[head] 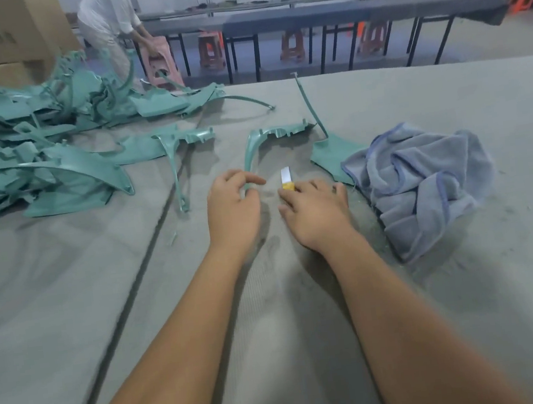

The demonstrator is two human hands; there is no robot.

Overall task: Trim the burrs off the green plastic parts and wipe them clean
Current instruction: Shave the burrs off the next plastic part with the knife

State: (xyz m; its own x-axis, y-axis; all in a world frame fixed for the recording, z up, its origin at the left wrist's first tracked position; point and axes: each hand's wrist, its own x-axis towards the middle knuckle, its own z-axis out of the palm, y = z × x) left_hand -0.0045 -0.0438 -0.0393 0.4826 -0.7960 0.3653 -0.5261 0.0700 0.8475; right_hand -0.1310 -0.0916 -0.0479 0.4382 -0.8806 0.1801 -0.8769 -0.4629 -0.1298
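A curved green plastic part lies on the grey felt table in front of me. My left hand grips the near end of its thin arm between thumb and fingers. My right hand holds a yellow-handled knife with its short white blade pointing away from me, just right of the part. A second green part with a long thin arm lies to the right, partly under a crumpled blue-grey cloth.
A large heap of green parts fills the left of the table, with another loose part beside it. Cardboard boxes stand behind. A person bends over pink stools beyond the table's far edge.
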